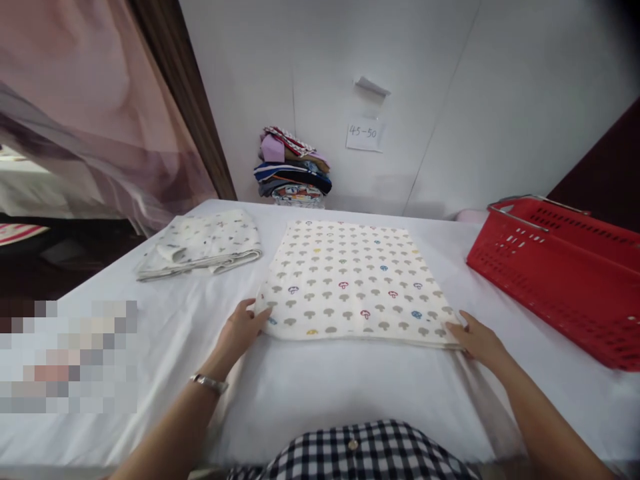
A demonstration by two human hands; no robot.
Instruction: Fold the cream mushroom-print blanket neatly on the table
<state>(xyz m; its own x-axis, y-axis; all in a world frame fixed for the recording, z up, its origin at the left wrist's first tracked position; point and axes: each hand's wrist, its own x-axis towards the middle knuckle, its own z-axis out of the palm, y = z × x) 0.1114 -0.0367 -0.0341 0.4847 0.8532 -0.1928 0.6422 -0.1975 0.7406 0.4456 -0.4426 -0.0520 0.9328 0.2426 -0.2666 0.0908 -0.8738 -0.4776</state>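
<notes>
A white cloth (350,280) printed with small mushrooms lies flat and folded on the white-covered table (370,387). At its near left corner my left hand (243,328) grips the edge, thumb on top and fingers curled at the side. The near right corner is pinched by my right hand (473,337), thumb over the print, with the other fingertips hidden beneath. A second folded white cloth (210,240) with small dark prints rests to the left, apart from both hands.
A red perforated basket (560,267) with a metal handle stands at the right. Stacked folded clothes (293,170) sit at the back by the wall, near a paper sign (365,135) reading 45-50. A sheer pink curtain (100,100) hangs at the left.
</notes>
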